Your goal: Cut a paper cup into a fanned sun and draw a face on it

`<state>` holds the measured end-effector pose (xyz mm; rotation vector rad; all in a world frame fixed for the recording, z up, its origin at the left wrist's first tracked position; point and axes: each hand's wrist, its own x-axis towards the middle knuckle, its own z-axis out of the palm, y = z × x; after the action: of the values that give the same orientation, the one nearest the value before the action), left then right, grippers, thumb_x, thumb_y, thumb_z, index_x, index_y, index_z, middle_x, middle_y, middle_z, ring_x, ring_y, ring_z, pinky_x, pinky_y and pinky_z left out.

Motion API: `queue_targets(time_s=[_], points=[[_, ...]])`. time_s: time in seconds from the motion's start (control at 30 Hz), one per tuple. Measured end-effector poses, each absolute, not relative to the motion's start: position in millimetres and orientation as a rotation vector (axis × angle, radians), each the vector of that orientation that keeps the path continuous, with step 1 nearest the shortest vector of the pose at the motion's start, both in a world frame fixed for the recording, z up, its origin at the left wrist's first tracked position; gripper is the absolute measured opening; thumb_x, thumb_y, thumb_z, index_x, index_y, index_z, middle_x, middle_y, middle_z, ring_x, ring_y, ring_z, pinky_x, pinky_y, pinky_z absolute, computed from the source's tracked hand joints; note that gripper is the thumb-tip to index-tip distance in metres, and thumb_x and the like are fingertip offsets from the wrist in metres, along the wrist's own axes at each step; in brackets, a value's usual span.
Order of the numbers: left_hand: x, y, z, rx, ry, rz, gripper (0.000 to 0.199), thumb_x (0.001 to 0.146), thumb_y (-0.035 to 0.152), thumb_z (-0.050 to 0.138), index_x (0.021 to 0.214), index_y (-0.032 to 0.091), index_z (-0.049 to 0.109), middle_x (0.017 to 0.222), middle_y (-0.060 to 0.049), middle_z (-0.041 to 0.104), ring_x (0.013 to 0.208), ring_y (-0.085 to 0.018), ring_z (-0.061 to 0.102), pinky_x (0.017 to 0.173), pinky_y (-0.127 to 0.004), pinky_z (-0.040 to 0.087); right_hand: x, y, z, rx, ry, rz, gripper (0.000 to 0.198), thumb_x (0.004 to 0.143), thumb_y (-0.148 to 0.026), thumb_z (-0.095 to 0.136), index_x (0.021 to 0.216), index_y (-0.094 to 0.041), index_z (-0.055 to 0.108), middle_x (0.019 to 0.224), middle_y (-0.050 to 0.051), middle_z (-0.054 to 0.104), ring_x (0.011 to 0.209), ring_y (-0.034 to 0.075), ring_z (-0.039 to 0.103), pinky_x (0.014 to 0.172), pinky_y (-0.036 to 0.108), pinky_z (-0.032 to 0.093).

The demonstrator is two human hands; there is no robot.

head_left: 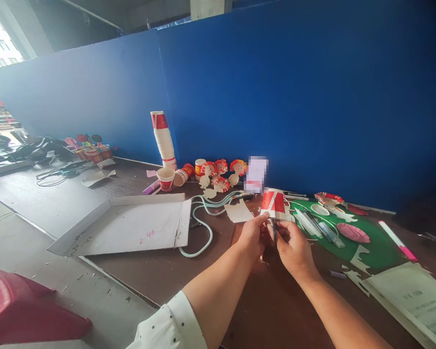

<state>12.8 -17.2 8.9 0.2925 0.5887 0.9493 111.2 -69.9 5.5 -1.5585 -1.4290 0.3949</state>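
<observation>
My left hand (255,237) is closed on a red and white paper cup (274,202) just above the dark tabletop. Close beside it, my right hand (294,247) is closed round a narrow dark tool that looks like scissors (274,231), its blades at the lower edge of the cup. The fingers hide most of its handles. Left of my hands lies a cut piece of cream card (239,211). Behind it are several paper figures (237,172) with red fringed heads.
A shallow white cardboard tray (131,224) and a pale cable (202,253) lie to the left. Behind stand a tall cup stack (164,140) and a blue partition (294,97). At right, a green mat (380,245) bears pens and a pink paper piece (353,232).
</observation>
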Motion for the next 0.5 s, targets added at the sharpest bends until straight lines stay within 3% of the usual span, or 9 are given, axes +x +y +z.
queue_targets(time_s=[0.23,0.5], points=[[12.4,-18.3,11.1,0.282,0.617,0.944,0.025,0.082,0.024,0.058,0.060,0.015,0.050,0.045,0.001,0.047,0.034,-0.008,0.041,0.035,-0.019,0.031,109.3,-69.3,5.7,-1.548,-1.445,0.376,0.035,0.081,-0.055,0.057,0.096,-0.023,0.058,0.090,0.008,0.071,0.081,0.024,0.068,0.071,0.034,0.052],[10.6,-19.4,12.2,0.255,0.583,0.943,0.025,0.080,0.025,0.062,0.060,0.014,0.052,0.047,0.000,0.050,0.038,-0.009,0.045,0.041,-0.020,0.036,107.5,-69.3,7.6,-1.515,-1.431,0.441,0.035,0.080,-0.053,0.060,0.096,-0.023,0.057,0.088,0.007,0.071,0.079,0.024,0.067,0.070,0.034,0.052]])
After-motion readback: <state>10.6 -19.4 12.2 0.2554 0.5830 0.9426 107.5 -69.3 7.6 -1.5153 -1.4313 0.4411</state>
